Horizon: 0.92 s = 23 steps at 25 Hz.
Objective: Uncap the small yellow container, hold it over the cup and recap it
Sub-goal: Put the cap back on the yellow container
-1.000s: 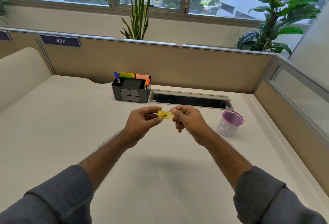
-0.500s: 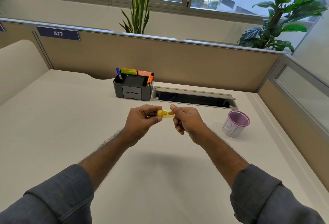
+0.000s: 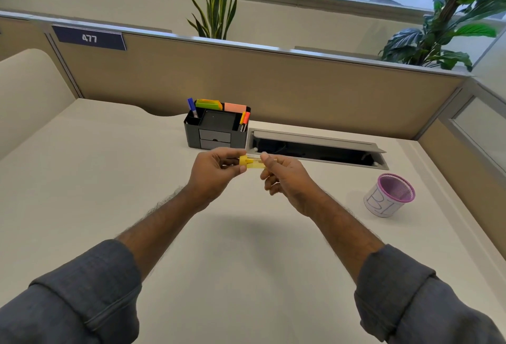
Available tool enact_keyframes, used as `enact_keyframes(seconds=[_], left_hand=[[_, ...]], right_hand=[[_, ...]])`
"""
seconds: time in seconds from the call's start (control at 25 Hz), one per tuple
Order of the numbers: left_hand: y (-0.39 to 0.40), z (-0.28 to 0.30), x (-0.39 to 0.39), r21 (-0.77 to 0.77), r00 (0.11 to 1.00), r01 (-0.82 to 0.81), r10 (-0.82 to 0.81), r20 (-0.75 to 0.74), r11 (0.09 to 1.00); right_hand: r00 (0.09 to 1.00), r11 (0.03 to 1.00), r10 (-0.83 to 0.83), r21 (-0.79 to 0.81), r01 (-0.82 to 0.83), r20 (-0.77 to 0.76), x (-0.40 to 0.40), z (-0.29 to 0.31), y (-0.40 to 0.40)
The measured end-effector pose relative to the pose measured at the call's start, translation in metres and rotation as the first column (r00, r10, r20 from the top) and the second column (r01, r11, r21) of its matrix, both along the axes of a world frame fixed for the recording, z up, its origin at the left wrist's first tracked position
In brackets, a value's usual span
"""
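A small yellow container (image 3: pixel 255 164) lies sideways in the air between both hands, above the middle of the white desk (image 3: pixel 109 193). My left hand (image 3: pixel 216 172) pinches its yellow cap (image 3: pixel 244 160) end with thumb and fingers. My right hand (image 3: pixel 284 176) holds the clear yellow body end. The cap still sits at the container's left end; whether it is loosened I cannot tell. The cup (image 3: pixel 388 195), a pink mesh one wrapped in white paper with pen marks, stands upright on the desk to the right, apart from both hands.
A black desk organiser (image 3: pixel 216 131) with pens and sticky notes stands behind the hands. Right of it is an open grey cable tray (image 3: pixel 315 148) sunk in the desk. A tan partition (image 3: pixel 273 83) runs along the back and right side.
Both hands keep their hold on the container in about the same pose. The camera has tipped down and left, so the cup appears farther right and lower.
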<state>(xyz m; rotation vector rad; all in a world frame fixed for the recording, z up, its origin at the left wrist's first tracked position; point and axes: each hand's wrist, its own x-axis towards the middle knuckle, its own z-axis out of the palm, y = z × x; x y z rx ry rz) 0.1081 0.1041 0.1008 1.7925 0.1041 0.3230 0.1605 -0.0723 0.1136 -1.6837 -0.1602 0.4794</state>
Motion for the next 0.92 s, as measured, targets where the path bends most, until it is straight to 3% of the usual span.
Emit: enact_keyframes(seconds=[0.4,0.68,0.92], left_hand=[[0.086,0.008,0.089,0.310,0.997,-0.075,0.074,0.014,0.948],[0.127,-0.024,0.151,0.496,0.991,-0.123,0.131,0.019,0.859],[0.148,-0.048,0.180,0.558,0.989,-0.084,0.138,-0.055,0.825]], right_hand=[[0.968,0.984,-0.079,-0.138,0.114,0.237,0.077,-0.013,0.078],[0.935,0.946,-0.142,-0.234,0.224,0.325,0.147,-0.037,0.136],[0.881,0.863,-0.038,-0.428,0.267,0.472,0.174,-0.065,0.161]])
